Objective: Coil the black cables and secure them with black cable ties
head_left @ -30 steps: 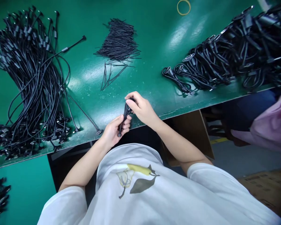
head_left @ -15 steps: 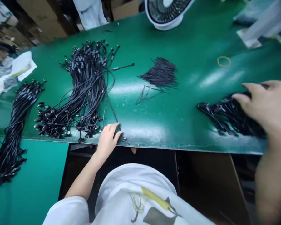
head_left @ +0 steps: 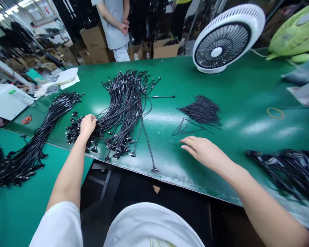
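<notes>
A large pile of black cables [head_left: 128, 106] with small metal-ended connectors lies spread on the green table. My left hand [head_left: 88, 125] is at the left side of this pile, its fingers closed on a black cable; the exact grip is partly hidden. My right hand [head_left: 202, 150] hovers over the table with fingers stretched out and nothing in them. Just beyond it lies a heap of thin black ties [head_left: 202, 110], with a few loose ones beside it. One cable end [head_left: 155, 169] from the pile reaches the table's front edge.
A second cable bundle [head_left: 59, 109] hangs over the left edge onto a lower green surface. More black cables in shiny wrapping [head_left: 290, 168] lie at right. A white fan [head_left: 221, 44], a yellow rubber band [head_left: 275, 113] and an orange ring [head_left: 26, 120] are on the table. A person [head_left: 115, 24] stands behind.
My left hand has moved left from the single cable end at the front edge to the pile. My right hand has left the wrapped cables and come toward the middle. The view has tilted up.
</notes>
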The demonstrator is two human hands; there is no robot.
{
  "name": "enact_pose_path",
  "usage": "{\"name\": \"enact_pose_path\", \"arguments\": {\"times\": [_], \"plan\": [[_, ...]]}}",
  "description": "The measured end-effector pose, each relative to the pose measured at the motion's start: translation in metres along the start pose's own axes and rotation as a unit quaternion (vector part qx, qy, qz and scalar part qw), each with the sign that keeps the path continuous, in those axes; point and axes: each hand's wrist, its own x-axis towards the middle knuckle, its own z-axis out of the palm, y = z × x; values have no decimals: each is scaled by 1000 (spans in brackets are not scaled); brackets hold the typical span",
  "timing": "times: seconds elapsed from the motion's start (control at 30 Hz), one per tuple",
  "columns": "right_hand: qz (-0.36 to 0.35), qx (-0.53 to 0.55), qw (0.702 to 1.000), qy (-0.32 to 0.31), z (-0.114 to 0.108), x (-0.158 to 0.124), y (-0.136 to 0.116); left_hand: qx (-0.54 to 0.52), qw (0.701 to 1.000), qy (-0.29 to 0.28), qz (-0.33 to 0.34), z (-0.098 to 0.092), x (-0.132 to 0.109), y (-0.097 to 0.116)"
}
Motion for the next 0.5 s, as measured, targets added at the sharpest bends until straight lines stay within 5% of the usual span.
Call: {"name": "enact_pose_path", "arguments": {"times": [0.23, 0.43, 0.5], "plan": [[-33, 26, 998, -36, -8, 47, -40, -86, 994, 10, 62, -8, 21, 0], [-67, 207, 965, 147, -27, 126, -89, -225, 927, 92, 284, -29, -28, 57], [-92, 203, 963, 153, -29, 167, -101, -230, 904, 82, 351, -26, -42, 73]]}}
